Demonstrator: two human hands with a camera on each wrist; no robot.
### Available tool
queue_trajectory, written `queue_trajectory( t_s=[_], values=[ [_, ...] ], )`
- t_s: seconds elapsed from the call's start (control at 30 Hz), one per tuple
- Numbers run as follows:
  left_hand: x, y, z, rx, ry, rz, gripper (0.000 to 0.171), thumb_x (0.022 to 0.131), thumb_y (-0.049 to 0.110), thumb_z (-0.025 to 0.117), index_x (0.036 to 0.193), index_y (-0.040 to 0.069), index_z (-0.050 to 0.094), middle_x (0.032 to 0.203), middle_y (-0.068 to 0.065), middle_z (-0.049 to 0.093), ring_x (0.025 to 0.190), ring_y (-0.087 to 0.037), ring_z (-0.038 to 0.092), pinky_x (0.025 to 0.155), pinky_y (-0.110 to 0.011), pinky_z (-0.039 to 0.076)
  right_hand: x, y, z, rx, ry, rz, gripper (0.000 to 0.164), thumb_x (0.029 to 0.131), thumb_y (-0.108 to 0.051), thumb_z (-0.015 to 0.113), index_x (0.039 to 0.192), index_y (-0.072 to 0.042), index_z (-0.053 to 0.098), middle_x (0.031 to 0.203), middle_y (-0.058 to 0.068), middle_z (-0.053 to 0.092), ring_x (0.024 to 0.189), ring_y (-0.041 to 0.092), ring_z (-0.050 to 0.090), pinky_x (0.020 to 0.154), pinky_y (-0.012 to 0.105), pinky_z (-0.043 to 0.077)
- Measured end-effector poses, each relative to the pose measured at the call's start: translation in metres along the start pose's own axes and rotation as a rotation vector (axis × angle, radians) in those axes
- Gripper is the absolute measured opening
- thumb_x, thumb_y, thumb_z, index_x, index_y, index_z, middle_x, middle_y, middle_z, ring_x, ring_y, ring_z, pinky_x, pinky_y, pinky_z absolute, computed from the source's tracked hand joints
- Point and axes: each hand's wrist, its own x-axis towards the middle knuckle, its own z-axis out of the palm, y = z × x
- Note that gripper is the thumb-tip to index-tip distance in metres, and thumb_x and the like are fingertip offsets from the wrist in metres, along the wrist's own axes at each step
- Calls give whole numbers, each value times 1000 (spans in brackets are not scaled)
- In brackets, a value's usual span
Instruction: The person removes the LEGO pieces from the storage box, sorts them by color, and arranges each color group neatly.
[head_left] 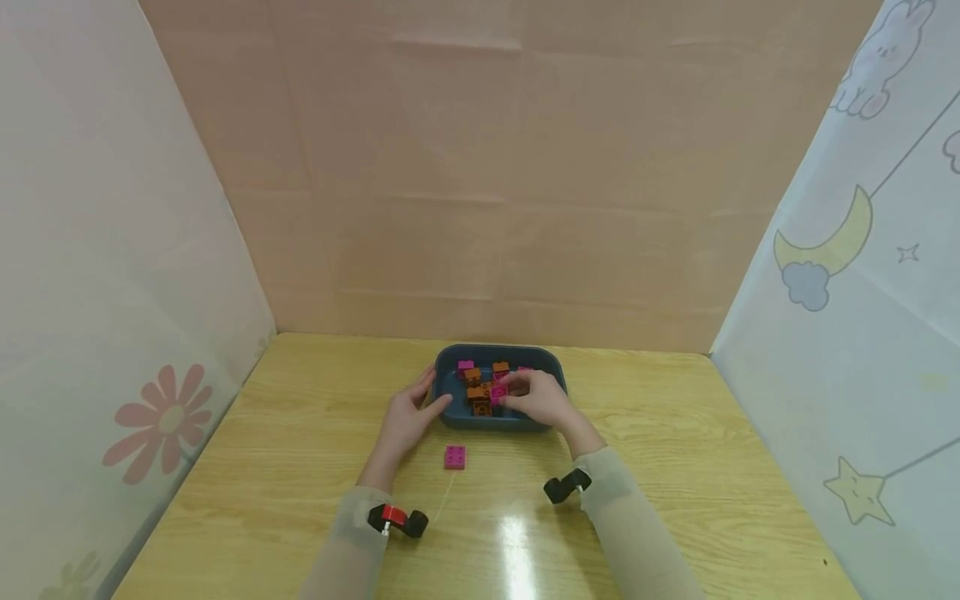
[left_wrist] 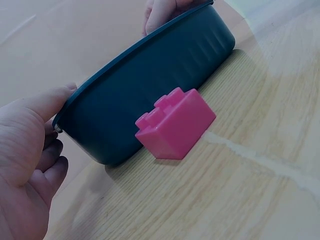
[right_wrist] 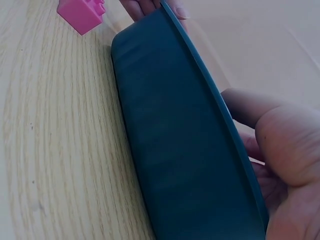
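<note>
A dark blue plastic basin [head_left: 495, 423] stands on the table with pink and orange toy bricks inside. My left hand [head_left: 408, 421] grips its left end, thumb over the rim and fingers along the outer wall, as the left wrist view also shows. Reaching in over the right side, my right hand [head_left: 538, 398] pinches a pink toy brick [head_left: 498, 395] above the orange bricks [head_left: 476, 392]. The basin wall hides those fingertips in the right wrist view. Another pink brick [left_wrist: 177, 127] sits studs up on the table in front of the basin.
The wood-grain table [head_left: 315, 433] meets a brown paper-like backdrop [head_left: 495, 208] behind the basin. Pale printed sheets [head_left: 847, 358] flank both sides. A thin pale line [head_left: 446, 497] runs along the table near the loose pink brick.
</note>
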Motion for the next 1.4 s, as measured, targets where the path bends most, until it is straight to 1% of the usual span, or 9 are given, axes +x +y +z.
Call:
queue_trajectory(
  t_s=[0.17, 0.3, 0.53, 0.67, 0.93, 1.13, 1.2, 1.3, 1.4],
  values=[
    [1, 1, 0, 8, 4, -12, 70, 101, 25, 78, 159, 1, 47, 168, -3, 41, 156, -26, 36, 121, -39, 38, -1, 0, -2, 16, 19, -25, 32, 96, -22, 82, 126, -15, 77, 112, -2, 76, 102, 18, 72, 87, 41, 63],
    [0, 1, 0, 0, 3, -16, 69, 102, 23, 78, 159, 0, 47, 168, -4, 41, 157, -26, 35, 122, -41, 38, -2, 0, -3, 46, 23, -36, 34, 96, -22, 82, 129, -14, 77, 114, 0, 76, 104, 20, 72, 88, 41, 64],
    [0, 0, 1, -19, 6, -2, 70, 101, 24, 78, 159, 0, 48, 169, -8, 41, 157, -28, 34, 123, -44, 37, -4, 3, -4, 91, 77, -55, 41, 95, -20, 82, 135, -13, 75, 133, 6, 70, 119, 30, 67, 101, 52, 58],
    [0, -1, 1, -21, 5, -4, 70, 101, 26, 79, 158, 1, 48, 169, -8, 41, 157, -27, 35, 123, -42, 37, -5, 5, -5, 128, 94, -78, 45, 97, -16, 80, 140, -9, 71, 140, 10, 66, 127, 34, 63, 106, 54, 56],
    [1, -2, -1, -8, 4, 2, 71, 101, 28, 79, 159, 2, 47, 168, -5, 42, 157, -25, 35, 122, -39, 37, -8, 2, -8, 170, 139, -102, 52, 97, -12, 80, 146, -7, 64, 132, 11, 66, 118, 32, 64, 100, 51, 56],
    [2, -1, -1, 4, -6, 9, 71, 101, 27, 79, 159, 0, 47, 169, -9, 40, 157, -28, 34, 123, -41, 36, -9, 4, -8, 225, 159, -125, 51, 97, -12, 80, 145, -5, 63, 134, 11, 66, 120, 33, 64, 100, 49, 58],
    [2, 0, -1, 13, -7, 6, 71, 102, 26, 78, 159, 0, 46, 169, -9, 39, 157, -28, 34, 123, -41, 35, -10, 4, -8, 245, 164, -132, 51, 97, -12, 81, 144, -4, 63, 134, 12, 66, 120, 32, 64, 98, 46, 58],
    [1, 2, -1, 14, -8, 5, 71, 102, 26, 78, 159, -1, 46, 170, -10, 39, 157, -29, 33, 123, -41, 35, -14, 1, -6, 264, 179, -136, 47, 97, -13, 81, 140, -4, 66, 130, 11, 68, 116, 28, 63, 93, 37, 59],
    [-2, 0, -1, 6, -16, 8, 71, 102, 24, 78, 160, -1, 45, 170, -12, 37, 158, -30, 32, 124, -42, 34, -20, -1, -3, 272, 190, -146, 42, 97, -13, 81, 137, -7, 70, 127, 7, 69, 112, 25, 62, 90, 30, 59]
  ],
)
